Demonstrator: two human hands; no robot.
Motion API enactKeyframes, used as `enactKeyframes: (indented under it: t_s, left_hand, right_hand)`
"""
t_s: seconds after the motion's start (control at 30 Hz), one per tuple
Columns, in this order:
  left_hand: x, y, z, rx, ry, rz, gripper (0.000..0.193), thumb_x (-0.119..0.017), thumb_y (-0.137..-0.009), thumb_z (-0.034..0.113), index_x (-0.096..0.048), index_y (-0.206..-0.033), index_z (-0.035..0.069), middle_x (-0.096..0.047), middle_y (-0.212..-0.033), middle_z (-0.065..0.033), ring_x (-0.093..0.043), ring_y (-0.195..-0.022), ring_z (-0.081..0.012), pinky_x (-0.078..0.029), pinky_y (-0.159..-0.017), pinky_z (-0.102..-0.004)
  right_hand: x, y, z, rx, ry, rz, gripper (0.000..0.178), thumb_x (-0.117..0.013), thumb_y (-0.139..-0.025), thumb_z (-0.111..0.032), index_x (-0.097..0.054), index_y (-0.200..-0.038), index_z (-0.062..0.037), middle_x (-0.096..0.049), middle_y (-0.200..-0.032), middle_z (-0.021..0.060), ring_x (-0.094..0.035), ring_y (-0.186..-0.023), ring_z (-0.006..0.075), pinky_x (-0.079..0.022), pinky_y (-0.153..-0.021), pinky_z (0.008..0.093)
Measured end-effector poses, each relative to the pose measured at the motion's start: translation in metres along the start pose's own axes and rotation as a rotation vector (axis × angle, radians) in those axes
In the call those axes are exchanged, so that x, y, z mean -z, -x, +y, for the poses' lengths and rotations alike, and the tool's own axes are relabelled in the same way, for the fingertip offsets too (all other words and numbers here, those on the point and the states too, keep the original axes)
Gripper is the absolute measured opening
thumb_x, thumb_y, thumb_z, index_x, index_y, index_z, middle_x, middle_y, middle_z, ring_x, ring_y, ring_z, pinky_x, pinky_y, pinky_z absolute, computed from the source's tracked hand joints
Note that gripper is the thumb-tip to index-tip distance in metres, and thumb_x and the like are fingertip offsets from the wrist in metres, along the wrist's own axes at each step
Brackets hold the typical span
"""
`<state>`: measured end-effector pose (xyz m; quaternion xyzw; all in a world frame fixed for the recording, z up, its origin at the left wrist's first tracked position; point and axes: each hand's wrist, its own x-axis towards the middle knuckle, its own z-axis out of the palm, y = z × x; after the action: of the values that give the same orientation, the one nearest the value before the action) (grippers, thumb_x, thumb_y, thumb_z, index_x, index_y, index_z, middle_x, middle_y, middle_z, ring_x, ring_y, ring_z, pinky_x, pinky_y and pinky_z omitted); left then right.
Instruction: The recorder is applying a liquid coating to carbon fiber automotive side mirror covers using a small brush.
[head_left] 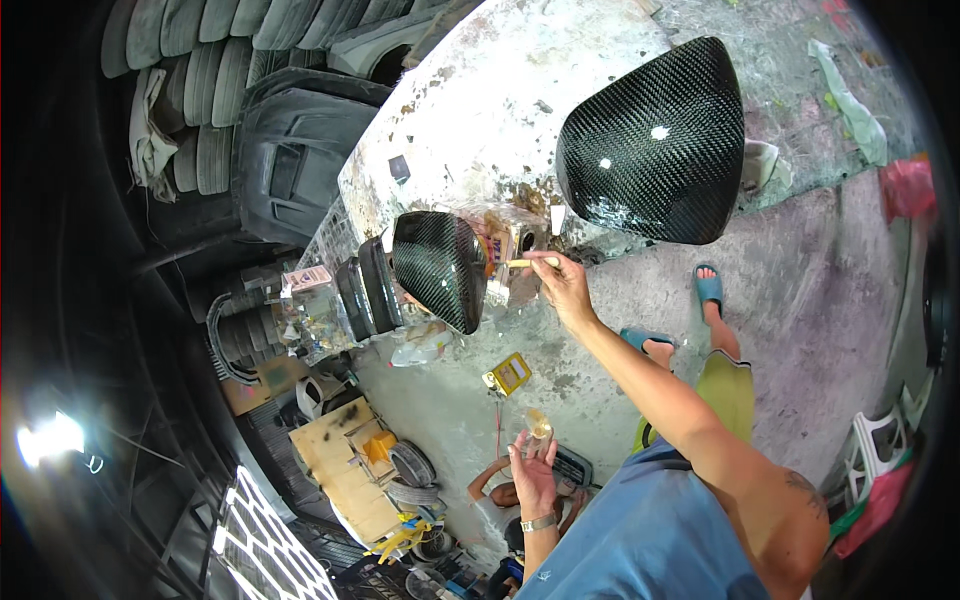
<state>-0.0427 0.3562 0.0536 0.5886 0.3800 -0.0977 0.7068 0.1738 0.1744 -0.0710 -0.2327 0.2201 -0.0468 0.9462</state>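
My right hand (566,288) is closed in a pinch on a pale-handled brush (538,262). The brush's far end points left toward a small, glossy black carbon-fibre shell (438,265); I cannot tell whether it touches. Lower down, my left hand (535,478), with a watch at its wrist, holds a clear cup (539,424) of amber liquid by the fingers. A larger carbon-fibre shell (655,145), curved and shiny, stands at the upper right, apart from both hands.
A stained white worktable (470,110) spans the top. Dark moulded panels (300,155) are stacked at the upper left. A yellow device (508,374) lies below the small shell. Another person (502,494) is low down behind my left hand. A wooden board (335,465) lies at lower left.
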Motion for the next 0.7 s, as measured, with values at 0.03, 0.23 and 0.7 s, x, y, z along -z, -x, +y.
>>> enactKeyframes:
  t_s: [0.03, 0.23, 0.7]
  left_hand:
    - [0.0, 0.0, 0.001, 0.001, -0.007, 0.0, 0.052, -0.05, -0.095, 0.046, -0.044, -0.128, 0.005, -0.051, -0.131, -0.0176, -0.05, -0.123, -0.0335, -0.042, -0.103, -0.0431]
    - [-0.001, 0.001, 0.005, -0.016, -0.06, 0.009, 0.056, -0.049, -0.094, 0.051, -0.043, -0.127, 0.006, -0.05, -0.13, -0.0219, -0.051, -0.121, -0.0359, -0.045, -0.1, -0.041]
    - [-0.002, 0.0, 0.016, -0.017, -0.098, 0.035, 0.055, -0.049, -0.094, 0.051, -0.045, -0.126, 0.006, -0.05, -0.132, -0.0223, -0.048, -0.124, -0.0364, -0.043, -0.102, -0.0422]
  right_hand:
    - [-0.003, -0.004, 0.006, 0.031, 0.053, 0.068, 0.022, -0.06, -0.095, -0.02, -0.066, -0.11, -0.0061, -0.066, -0.081, -0.0001, -0.035, -0.049, -0.0011, -0.027, -0.042, 0.0174]
    - [-0.007, 0.007, 0.022, 0.092, 0.144, 0.165, 0.024, -0.063, -0.092, -0.015, -0.068, -0.113, -0.0045, -0.07, -0.1, 0.0032, -0.059, -0.082, 0.0037, -0.046, -0.07, 0.0195]
    - [0.019, 0.039, 0.006, -0.051, 0.018, -0.194, 0.019, -0.056, -0.096, -0.018, -0.067, -0.109, -0.0093, -0.067, -0.082, -0.0008, -0.036, -0.049, -0.0007, -0.026, -0.042, 0.0164]
